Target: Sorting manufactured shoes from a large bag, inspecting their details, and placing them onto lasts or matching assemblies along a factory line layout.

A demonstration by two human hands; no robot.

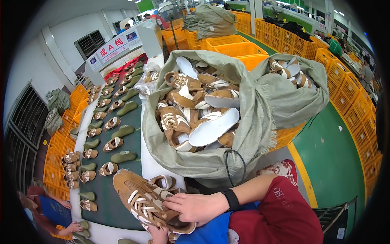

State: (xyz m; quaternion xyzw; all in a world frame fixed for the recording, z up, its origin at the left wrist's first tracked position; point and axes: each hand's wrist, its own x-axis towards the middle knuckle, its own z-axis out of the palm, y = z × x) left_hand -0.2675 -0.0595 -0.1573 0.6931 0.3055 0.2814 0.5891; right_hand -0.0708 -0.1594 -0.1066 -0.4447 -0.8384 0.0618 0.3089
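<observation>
A brown shoe upper with white laces and white strips is tilted in front of me, its toe pointing up and to the left. My left hand grips it low near the heel, partly cut off by the lower picture edge. My right hand lies over the collar, its fingers closed on the side and opening. Just behind them, more brown and white uppers stand at the table's edge. A large green-grey woven sack beyond my hands is heaped with similar uppers, some showing white soles.
To the left, a dark green conveyor carries rows of shoes and green shoe lasts. Across it, a co-worker's hand touches lasts. A second sack sits on an orange crate at right. Stacked orange crates line the green floor.
</observation>
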